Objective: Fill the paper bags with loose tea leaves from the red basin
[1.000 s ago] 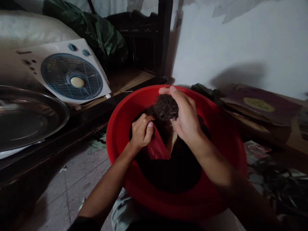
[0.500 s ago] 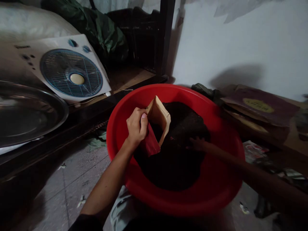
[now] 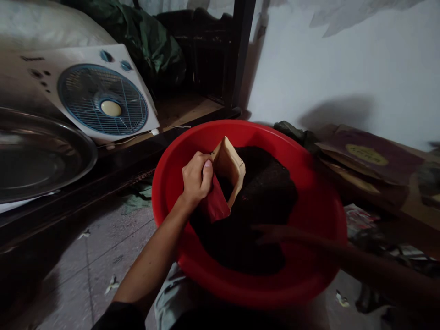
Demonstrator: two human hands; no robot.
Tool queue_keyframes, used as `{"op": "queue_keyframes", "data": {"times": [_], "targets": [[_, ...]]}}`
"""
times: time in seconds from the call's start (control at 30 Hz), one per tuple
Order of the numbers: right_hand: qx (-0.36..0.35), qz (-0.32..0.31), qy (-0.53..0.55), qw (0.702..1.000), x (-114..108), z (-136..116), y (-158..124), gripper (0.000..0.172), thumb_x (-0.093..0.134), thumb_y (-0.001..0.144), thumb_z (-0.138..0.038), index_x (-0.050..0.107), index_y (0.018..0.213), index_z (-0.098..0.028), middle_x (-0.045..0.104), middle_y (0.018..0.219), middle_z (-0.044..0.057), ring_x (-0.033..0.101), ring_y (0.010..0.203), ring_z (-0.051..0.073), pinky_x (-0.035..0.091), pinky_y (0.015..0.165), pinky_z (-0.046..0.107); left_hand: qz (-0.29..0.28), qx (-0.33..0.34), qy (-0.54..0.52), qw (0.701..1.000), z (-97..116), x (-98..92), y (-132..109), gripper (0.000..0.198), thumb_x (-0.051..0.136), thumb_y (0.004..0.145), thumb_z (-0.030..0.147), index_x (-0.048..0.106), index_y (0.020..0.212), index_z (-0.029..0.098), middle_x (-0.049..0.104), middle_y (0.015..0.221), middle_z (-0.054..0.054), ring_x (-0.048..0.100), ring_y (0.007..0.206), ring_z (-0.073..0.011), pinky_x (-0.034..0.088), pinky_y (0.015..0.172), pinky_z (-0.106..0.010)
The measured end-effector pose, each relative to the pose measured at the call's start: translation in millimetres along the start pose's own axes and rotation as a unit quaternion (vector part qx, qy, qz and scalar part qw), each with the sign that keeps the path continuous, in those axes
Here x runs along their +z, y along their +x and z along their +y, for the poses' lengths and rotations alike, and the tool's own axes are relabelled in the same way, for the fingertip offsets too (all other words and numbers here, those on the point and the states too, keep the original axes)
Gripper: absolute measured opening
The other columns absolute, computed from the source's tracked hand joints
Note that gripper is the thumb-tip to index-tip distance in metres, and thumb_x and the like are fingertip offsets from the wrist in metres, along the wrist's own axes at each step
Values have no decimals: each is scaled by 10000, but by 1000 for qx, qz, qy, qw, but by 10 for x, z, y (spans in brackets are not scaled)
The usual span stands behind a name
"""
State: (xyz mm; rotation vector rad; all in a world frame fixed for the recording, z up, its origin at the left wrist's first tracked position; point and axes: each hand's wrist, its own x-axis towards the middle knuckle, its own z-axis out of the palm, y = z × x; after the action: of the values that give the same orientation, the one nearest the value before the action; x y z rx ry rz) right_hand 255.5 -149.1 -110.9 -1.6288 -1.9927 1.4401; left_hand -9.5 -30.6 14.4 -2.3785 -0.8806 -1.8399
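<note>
Here, two hands work over a big red tub [image 3: 318, 211] standing in front of me. The left hand [image 3: 197, 176] grips the left edge of a paper bag [image 3: 219, 206], thumb on top; the bag is red outside and tan inside. It tilts above the dark loose stuff [image 3: 271, 183] in the tub, its mouth gaping up and to the right, with something dark inside. I can't tell whether its bottom touches the heap. The right hand [image 3: 275, 233] is low at the near right part of the heap, deep in shadow, so I can't make out whether it holds anything. Off to the left, a box fan [image 3: 106, 98] leans near a shiny metal tray [image 3: 32, 172]; flattened cardboard [image 3: 374, 149] lies right of the tub.
</note>
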Motion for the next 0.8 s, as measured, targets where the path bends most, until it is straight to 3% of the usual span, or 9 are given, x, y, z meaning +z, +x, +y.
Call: {"op": "queue_keyframes", "data": {"times": [0.1, 0.2, 0.3, 0.37, 0.47, 0.57, 0.63, 0.73, 0.8], "targets": [[-20, -32, 109, 993, -122, -409, 24, 303, 714, 697, -361, 671, 965, -228, 691, 856, -7, 657, 764, 158, 540, 661, 258, -3, 12, -10, 1000, 3, -1, -1, 200, 385, 995, 228, 563, 912, 190, 550, 745, -14, 515, 659, -124, 410, 610, -263], [-44, 154, 262, 952, -352, -945, 64, 342, 709, 731, -345, 585, 1027, -228, 626, 794, -44, 598, 654, 119, 508, 573, 229, -9, 20, -20, 1000, -7, -1, -9, 190, 391, 990, 218, 566, 924, 189, 552, 746, -12, 516, 660, -123, 405, 608, -261], [-139, 340, 404, 838, -621, -1477, 81, 358, 720, 749, -360, 538, 1042, -265, 622, 865, -48, 602, 669, 112, 514, 563, 228, -25, 22, -33, 999, -14, 0, -15, 183, 395, 988, 219, 569, 943, 186, 562, 763, -16, 519, 670, -124, 410, 614, -262], [-216, 391, 414, 793, -750, -1771, 96, 284, 698, 788, -362, 555, 1019, -278, 644, 937, -32, 642, 798, 136, 552, 676, 265, -36, 28, -51, 998, 0, 4, -19, 169, 407, 984, 230, 567, 959, 182, 574, 784, -22, 528, 686, -126, 421, 627, -262], [-292, 393, 342, 802, -812, -2072, 151, 226, 654, 851, -382, 593, 1047, -288, 664, 1013, -17, 648, 958, 160, 546, 857, 319, -57, 44, -63, 995, 52, 18, -30, 172, 406, 985, 254, 560, 985, 177, 584, 808, -29, 544, 708, -131, 442, 646, -258], [-334, 388, 243, 824, -819, -2159, 238, 211, 667, 859, -375, 634, 1033, -260, 670, 1062, -3, 623, 1048, 166, 493, 977, 337, -73, 54, -34, 995, 101, 33, -45, 187, 389, 989, 247, 561, 998, 175, 573, 784, -24, 530, 678, -129, 433, 626, -251], [-339, 419, 214, 815, -885, -2067, 315, 185, 666, 861, -360, 650, 1003, -244, 670, 1051, 5, 617, 1047, 164, 477, 993, 336, -67, 47, -21, 996, 108, 39, -50, 187, 384, 988, 227, 564, 1000, 174, 577, 783, -24, 532, 673, -127, 430, 625, -250], [-318, 501, 250, 765, -1085, -1707, 484, 156, 617, 879, -366, 633, 955, -231, 650, 980, 6, 631, 934, 150, 510, 904, 330, -39, 29, -15, 999, 84, 36, -42, 184, 386, 988, 214, 567, 982, 177, 589, 788, -24, 550, 685, -126, 438, 638, -246], [-279, 525, 233, 769, -1173, -1392, 617, 159, 563, 894, -374, 611, 926, -226, 636, 945, 11, 629, 850, 148, 530, 820, 340, -22, 19, -8, 1000, 60, 30, -31, 185, 390, 989, 217, 569, 961, 180, 589, 777, -19, 554, 684, -123, 441, 643, -243]]}}
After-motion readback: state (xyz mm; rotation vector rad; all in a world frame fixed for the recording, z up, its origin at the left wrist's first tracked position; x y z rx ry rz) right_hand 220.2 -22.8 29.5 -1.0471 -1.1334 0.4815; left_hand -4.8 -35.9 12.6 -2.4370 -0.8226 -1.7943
